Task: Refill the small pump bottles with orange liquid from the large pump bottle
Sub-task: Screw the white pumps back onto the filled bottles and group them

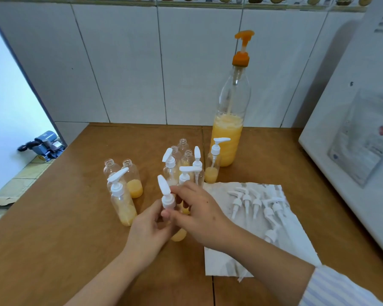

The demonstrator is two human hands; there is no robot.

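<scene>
My left hand [148, 230] and right hand [199, 215] grip a small clear pump bottle [169, 200] — capped bottles [122, 202] crowd left, loose white pump heads [255, 204] lie right.

One head-worn camera is looking forward and down from the near edge of the wooden table [53, 217], sitting close above it and facing the tiled wall [119, 62] along the far edge.

Home kitchen: tiled wall [124, 62] with food-motif border, wooden countertop [64, 217], white appliance [352, 107].
</scene>
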